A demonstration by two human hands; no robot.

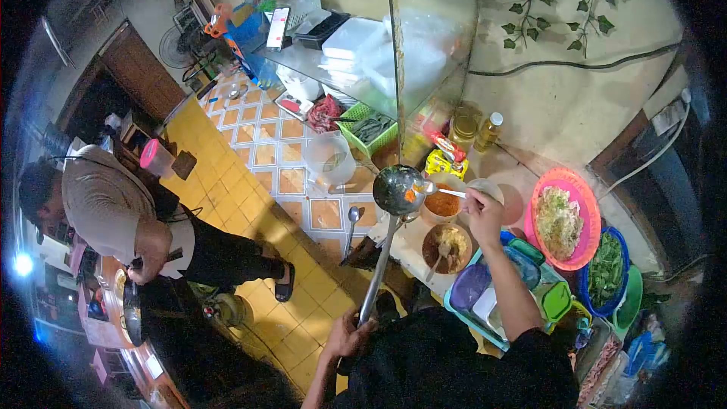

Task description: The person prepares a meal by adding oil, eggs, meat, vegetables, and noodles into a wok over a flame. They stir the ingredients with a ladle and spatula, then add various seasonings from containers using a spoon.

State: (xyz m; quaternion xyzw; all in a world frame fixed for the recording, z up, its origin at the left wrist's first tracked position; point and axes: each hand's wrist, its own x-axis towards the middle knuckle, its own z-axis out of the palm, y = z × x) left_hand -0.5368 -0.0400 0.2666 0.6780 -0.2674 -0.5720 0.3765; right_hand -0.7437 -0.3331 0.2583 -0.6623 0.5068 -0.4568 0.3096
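Note:
My left hand [350,337] is closed around the long metal handle of a large ladle [381,266]. The ladle's dark, round bowl is held up over the counter's edge, with a bit of orange stuff in it. In my right hand [485,216] is a light-handled spoon [448,192], its tip reaching toward the ladle. Beneath the spoon stands a tub of orange-red paste [441,206]. Nearer to me, a bowl of brown and pale seasoning [445,250] has a spoon resting in it.
To the right are a pink basket of shredded vegetables [583,246] and a blue basket of greens [608,273]. A tub of lidded containers [457,307] sits by my right forearm. A glass case [395,53] rises ahead. Another person [113,189] stands at left, working over a pan.

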